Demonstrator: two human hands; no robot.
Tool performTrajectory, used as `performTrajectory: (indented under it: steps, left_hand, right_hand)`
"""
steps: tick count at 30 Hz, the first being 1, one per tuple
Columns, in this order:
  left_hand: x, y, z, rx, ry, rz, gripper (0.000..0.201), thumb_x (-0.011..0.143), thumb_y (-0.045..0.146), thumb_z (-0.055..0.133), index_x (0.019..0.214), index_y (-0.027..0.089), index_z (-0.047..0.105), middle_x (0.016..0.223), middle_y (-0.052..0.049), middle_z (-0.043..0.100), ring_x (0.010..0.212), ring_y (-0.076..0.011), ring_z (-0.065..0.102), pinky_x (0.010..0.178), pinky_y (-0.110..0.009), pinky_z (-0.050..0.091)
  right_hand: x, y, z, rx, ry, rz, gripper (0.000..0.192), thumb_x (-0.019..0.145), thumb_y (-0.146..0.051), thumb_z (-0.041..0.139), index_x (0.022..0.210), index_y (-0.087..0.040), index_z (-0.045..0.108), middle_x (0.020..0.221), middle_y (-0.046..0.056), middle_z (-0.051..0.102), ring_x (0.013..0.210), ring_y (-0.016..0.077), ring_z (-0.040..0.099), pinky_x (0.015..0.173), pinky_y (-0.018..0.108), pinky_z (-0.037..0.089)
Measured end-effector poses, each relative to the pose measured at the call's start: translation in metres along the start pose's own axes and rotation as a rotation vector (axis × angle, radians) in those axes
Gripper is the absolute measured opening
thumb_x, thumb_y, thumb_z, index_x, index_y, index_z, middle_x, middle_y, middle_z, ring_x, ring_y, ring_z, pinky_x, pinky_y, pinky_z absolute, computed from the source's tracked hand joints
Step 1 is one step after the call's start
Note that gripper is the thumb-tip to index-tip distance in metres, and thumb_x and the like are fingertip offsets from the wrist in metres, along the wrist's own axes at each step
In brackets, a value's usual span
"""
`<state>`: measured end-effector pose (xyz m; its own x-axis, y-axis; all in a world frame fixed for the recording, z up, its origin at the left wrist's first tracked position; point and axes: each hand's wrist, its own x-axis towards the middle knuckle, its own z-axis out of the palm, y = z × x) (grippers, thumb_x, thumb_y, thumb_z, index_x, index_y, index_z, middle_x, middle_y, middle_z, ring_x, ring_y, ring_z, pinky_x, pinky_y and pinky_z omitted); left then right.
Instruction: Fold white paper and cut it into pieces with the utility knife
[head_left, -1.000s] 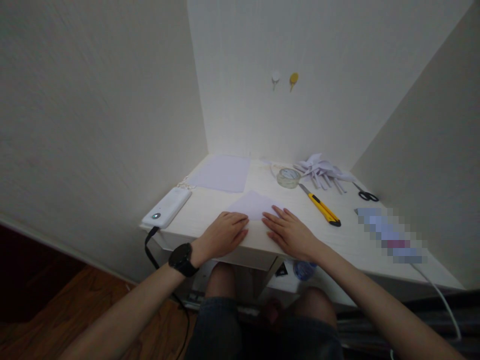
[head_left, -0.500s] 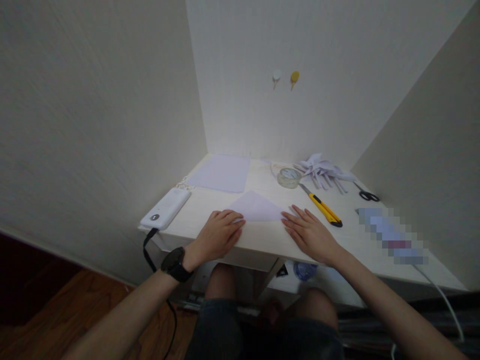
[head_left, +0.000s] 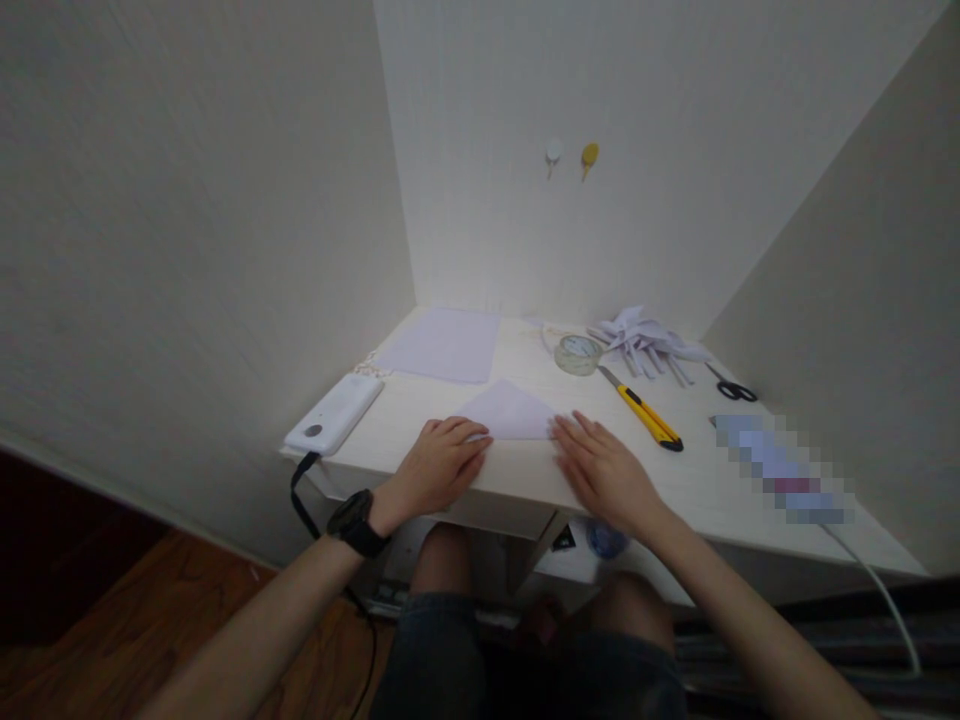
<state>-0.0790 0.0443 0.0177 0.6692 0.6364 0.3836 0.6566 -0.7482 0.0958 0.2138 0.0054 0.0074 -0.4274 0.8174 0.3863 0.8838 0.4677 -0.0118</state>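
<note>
Pale walls close in on three sides of the small white desk (head_left: 697,480) in front of you. Your left hand (head_left: 442,465) lies flat, fingers spread, pressing the left corner of the folded paper triangle (head_left: 510,412). Your right hand (head_left: 604,470) lies flat too, its fingertips on the triangle's right corner; neither hand grips anything. The triangle sits near the desk's front edge, its long folded side running left to right between your hands and its apex pointing away from you toward the back wall. Just right of it lies a yellow utility knife (head_left: 643,412), angled toward the tape roll (head_left: 577,354).
</note>
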Motion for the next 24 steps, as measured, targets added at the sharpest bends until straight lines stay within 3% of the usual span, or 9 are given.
performTrajectory:
  steps: [2,6,11,14,18,22,24]
  left_hand:
    - [0.0,0.0,0.0,0.004,0.0,-0.006,0.032,0.1,0.028,0.044,0.124,0.025,0.066,0.128,-0.007,0.066,0.12,-0.0238,0.055,0.096,-0.043,0.041]
    - [-0.003,-0.002,-0.002,0.024,0.002,0.002,0.032,0.101,0.029,0.044,0.125,0.026,0.066,0.129,-0.006,0.066,0.119,-0.0228,0.055,0.096,-0.042,0.04]
    - [-0.013,-0.008,-0.007,0.064,0.004,0.01,0.032,0.101,0.03,0.045,0.126,0.026,0.065,0.127,-0.006,0.067,0.119,-0.0232,0.055,0.096,-0.042,0.04]
    - [-0.018,-0.005,-0.009,0.132,0.035,-0.065,0.031,0.1,0.03,0.046,0.123,0.023,0.066,0.127,-0.009,0.067,0.12,-0.0265,0.055,0.095,-0.045,0.041]
    - [-0.014,0.017,-0.006,0.237,0.102,-0.197,0.032,0.099,0.026,0.043,0.114,0.012,0.067,0.124,-0.018,0.067,0.119,-0.0327,0.057,0.094,-0.05,0.044]
    - [0.006,0.049,0.012,0.141,0.091,0.03,0.044,0.101,0.03,0.039,0.137,0.011,0.055,0.146,-0.014,0.055,0.138,-0.0277,0.047,0.114,-0.046,0.034]
    - [0.015,0.058,0.022,0.11,0.042,0.044,0.047,0.102,0.031,0.037,0.141,0.008,0.051,0.148,-0.014,0.053,0.142,-0.0274,0.043,0.118,-0.047,0.031]
  right_hand:
    - [0.013,-0.016,0.004,0.038,-0.079,-0.052,0.049,0.102,-0.032,0.037,0.147,-0.016,0.05,0.156,0.008,0.044,0.147,0.032,0.035,0.117,0.054,0.036]
    - [0.025,-0.027,0.005,0.034,-0.167,-0.022,0.046,0.103,-0.03,0.034,0.143,-0.019,0.055,0.152,0.005,0.05,0.145,0.0331,0.038,0.117,0.058,0.035]
    - [0.02,-0.022,0.004,0.032,-0.174,-0.001,0.046,0.102,-0.029,0.035,0.144,-0.022,0.054,0.151,0.005,0.05,0.145,0.0346,0.037,0.115,0.061,0.035]
    - [0.018,-0.022,0.007,0.032,-0.153,-0.009,0.047,0.102,-0.03,0.035,0.144,-0.024,0.054,0.151,0.004,0.05,0.146,0.0349,0.036,0.114,0.062,0.035]
    - [0.017,-0.023,0.009,0.023,-0.132,-0.015,0.047,0.102,-0.029,0.035,0.144,-0.023,0.055,0.15,0.003,0.051,0.145,0.0361,0.036,0.115,0.062,0.034]
    - [0.017,-0.024,0.009,0.021,-0.14,-0.015,0.047,0.102,-0.028,0.034,0.142,-0.02,0.056,0.15,0.004,0.052,0.145,0.0368,0.036,0.115,0.062,0.033]
    - [0.017,-0.024,0.009,0.022,-0.133,-0.012,0.047,0.102,-0.028,0.034,0.143,-0.022,0.056,0.149,0.004,0.053,0.146,0.0361,0.036,0.115,0.062,0.034]
